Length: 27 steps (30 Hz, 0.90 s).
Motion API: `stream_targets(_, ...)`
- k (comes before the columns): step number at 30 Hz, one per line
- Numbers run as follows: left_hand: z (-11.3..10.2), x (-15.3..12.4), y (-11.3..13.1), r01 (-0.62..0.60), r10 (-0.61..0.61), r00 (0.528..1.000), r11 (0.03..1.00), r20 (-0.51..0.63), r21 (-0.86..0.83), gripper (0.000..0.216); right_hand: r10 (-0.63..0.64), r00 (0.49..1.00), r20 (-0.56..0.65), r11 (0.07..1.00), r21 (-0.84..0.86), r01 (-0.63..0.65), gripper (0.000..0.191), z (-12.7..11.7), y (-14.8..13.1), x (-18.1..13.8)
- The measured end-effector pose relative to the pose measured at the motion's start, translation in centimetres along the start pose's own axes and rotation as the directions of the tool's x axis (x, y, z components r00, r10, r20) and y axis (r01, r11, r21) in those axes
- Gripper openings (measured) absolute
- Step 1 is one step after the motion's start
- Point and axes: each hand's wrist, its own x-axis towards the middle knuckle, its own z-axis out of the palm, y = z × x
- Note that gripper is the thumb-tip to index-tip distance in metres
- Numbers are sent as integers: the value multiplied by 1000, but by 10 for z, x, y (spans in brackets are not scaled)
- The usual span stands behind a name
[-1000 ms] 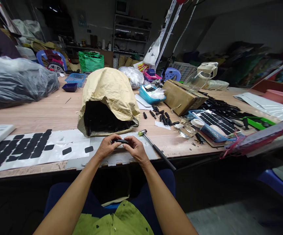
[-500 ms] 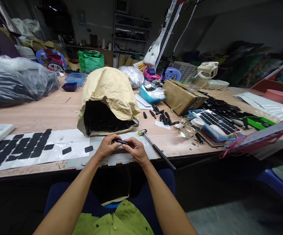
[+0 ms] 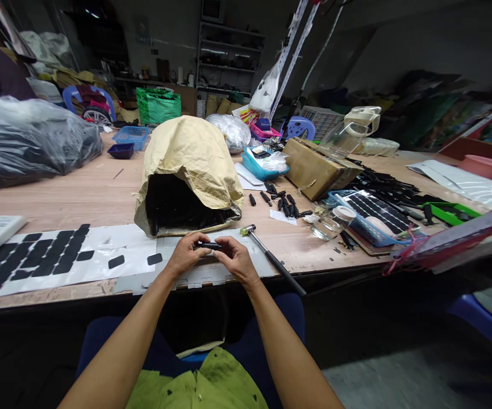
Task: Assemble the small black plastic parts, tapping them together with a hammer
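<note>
Slim black rod-shaped piece (image 3: 209,246) is held over flat grey board (image 3: 259,258), near centre; left hand (image 3: 185,253) and right hand (image 3: 237,261) pinch its ends, fingers nearly closed. Best keep it level, clear of black-handled hammer (image 3: 276,261) on right.

A: Torso covering?
B: Green garment (image 3: 203,382), yellowish tone. Cloth creased, rising to a peaked fold near the middle.
A: Markings?
B: A few small dark marks, scattered well apart; shape too small to record with confidence.
A: Arms?
B: Left forearm (image 3: 122,341) and right forearm (image 3: 292,343) bare along the whole visible length.
A: Hands?
B: Left hand (image 3: 185,254) bare; right hand (image 3: 238,262) likewise.
A: Legs?
B: Dark blue legwear (image 3: 287,321), apparently plain. Cut and seams lost in shadow.
</note>
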Motion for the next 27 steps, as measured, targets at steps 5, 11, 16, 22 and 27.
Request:
stream_targets(5, 1, 0, -2, 18, -18, 1000, 1000, -16, 8, 17, 30, 999, -20, 999, 44, -29, 34, 0, 6, 0)
stream_targets(11, 1, -1, -2, 40, -40, 999, 999, -22, -1, 17, 44, 997, -57, 998, 55, -41, 34, -1, 4, -1)
stream_targets(16, 2, -1, -3, 69, -69, 998, 998, -15, 3, 18, 61, 988, -139, 993, 104, -46, 25, -3, -7, -1)
stream_targets(22, 1, 0, -5, 4, -3, 1000, 1000, 22, -25, 21, 98, 984, -151, 991, 101, -83, 28, -4, -10, 2)
stream_targets(27, 1, 1, -8, -37, 40, 998, 997, 51, -64, 21, 127, 983, -136, 989, 95, -114, 23, -5, -8, 4)
